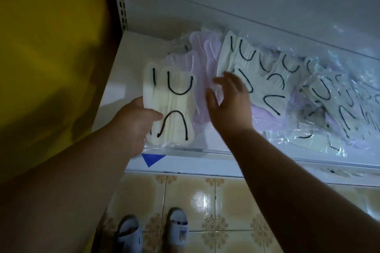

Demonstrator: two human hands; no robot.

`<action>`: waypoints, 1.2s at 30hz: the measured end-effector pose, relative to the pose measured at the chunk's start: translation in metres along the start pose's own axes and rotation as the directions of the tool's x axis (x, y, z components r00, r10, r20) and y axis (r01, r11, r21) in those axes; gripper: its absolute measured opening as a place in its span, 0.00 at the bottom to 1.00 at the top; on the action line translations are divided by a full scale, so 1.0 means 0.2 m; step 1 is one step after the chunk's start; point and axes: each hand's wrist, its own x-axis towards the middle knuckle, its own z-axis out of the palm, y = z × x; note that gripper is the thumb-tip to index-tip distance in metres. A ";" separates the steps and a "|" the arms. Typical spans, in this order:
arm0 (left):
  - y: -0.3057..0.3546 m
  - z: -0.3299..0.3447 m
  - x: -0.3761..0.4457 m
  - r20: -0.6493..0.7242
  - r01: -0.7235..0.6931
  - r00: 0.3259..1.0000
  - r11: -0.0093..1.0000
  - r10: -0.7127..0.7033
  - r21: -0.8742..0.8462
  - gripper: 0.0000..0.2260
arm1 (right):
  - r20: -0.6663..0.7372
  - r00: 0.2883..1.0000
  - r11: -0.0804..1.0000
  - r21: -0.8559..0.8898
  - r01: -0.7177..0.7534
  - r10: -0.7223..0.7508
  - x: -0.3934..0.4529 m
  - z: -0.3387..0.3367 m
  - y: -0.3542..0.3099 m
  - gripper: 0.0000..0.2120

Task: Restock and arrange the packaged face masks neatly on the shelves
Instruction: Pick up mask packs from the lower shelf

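My left hand (134,121) grips a white mask pack (172,109) at the shelf (115,80) edge. My right hand (230,100) hovers with fingers spread over the lilac packs (201,63).

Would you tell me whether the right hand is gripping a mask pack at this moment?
No, the right hand hovers open with fingers spread above the lilac packs, while the left hand grips the cream pack.

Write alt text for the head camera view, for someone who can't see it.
A person's left hand grips a clear pack of cream face masks with black ear loops at the front of a white shelf, while the open right hand hovers over overlapping cream and lilac mask packs alongside.
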 end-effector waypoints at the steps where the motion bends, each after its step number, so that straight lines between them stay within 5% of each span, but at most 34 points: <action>1: -0.01 0.00 0.00 0.004 0.004 1.000 1.000 -0.004 0.024 0.13 | 0.038 0.993 0.987 -0.117 -0.107 0.112 0.05 -0.01 0.05 0.26; 3: -0.04 0.01 0.01 0.003 0.001 1.000 0.998 -0.002 0.055 0.15 | 0.157 0.936 0.932 -0.236 -0.274 0.315 0.15 -0.03 0.13 0.40; 5: -0.05 0.03 0.02 0.004 0.001 1.000 0.997 -0.001 0.079 0.12 | 0.213 0.897 0.903 -0.286 -0.321 0.387 0.23 -0.03 0.16 0.43; 10: -0.08 0.02 0.05 -0.022 0.024 1.000 0.997 -0.022 0.079 0.12 | 0.167 0.933 0.921 -0.288 -0.262 0.317 0.31 -0.03 0.15 0.23; 16: -0.09 0.03 0.06 0.019 0.018 1.000 0.998 -0.019 0.056 0.11 | 0.195 0.929 0.910 -0.341 -0.236 0.314 0.33 -0.02 0.15 0.36; 21: -0.09 0.03 0.06 0.008 0.021 1.000 0.997 -0.022 0.072 0.11 | 0.137 0.950 0.930 -0.284 -0.232 0.279 0.34 -0.03 0.17 0.15; 26: -0.09 0.03 0.07 -0.008 0.029 1.000 0.999 -0.029 0.044 0.09 | -0.029 0.948 0.926 -0.208 -0.317 0.318 0.36 -0.09 0.18 0.16; 29: -0.08 0.04 0.08 0.004 0.040 0.999 0.999 -0.040 -0.007 0.08 | -0.082 0.971 0.970 -0.078 -0.232 0.226 0.30 -0.09 0.12 0.15; 31: -0.06 0.04 0.06 0.018 0.066 0.998 0.997 -0.065 -0.042 0.09 | -0.104 0.995 1.000 0.013 -0.011 0.012 0.19 -0.06 0.05 0.14; 33: -0.04 0.03 0.06 0.074 0.098 0.994 0.982 -0.087 -0.162 0.16 | -0.061 0.978 0.973 0.109 0.204 -0.198 0.05 0.00 -0.01 0.16; 36: 0.00 0.03 0.02 0.237 0.147 0.969 0.926 -0.064 -0.348 0.25 | 0.103 0.941 0.928 0.231 0.292 -0.322 -0.13 0.09 -0.03 0.17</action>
